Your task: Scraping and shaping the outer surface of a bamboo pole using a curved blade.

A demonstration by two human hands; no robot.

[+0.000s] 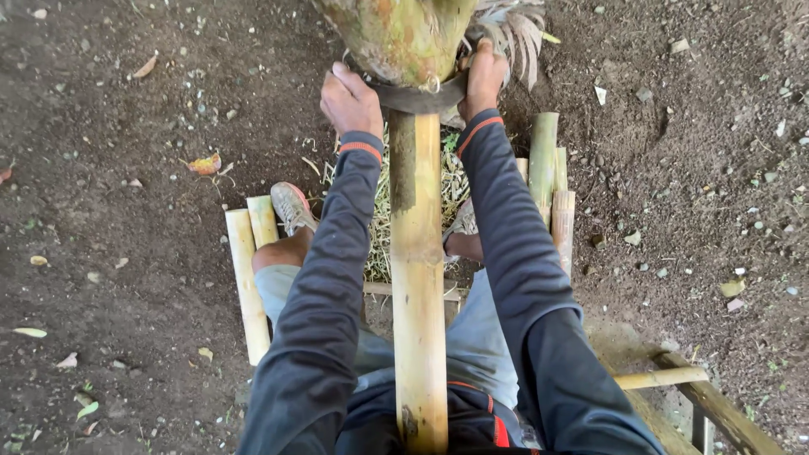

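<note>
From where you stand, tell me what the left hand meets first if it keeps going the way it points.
The left hand points up-frame along the pole. Beyond its knuckles lies only bare soil, so the way looks free, though depth is unclear.

Around you — cut bamboo lengths point(245, 282) lying on bare dirt point(126, 253), dry straw pile point(381, 227) between, orange fallen leaf point(206, 163), wooden frame point(708, 404) at lower right.

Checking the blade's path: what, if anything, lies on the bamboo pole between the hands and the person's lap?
Nothing visible does. The left hand and right hand grip the ends of a dark curved blade set across the bamboo pole. Below the blade the pole's top face is bare down to the lap.
</note>
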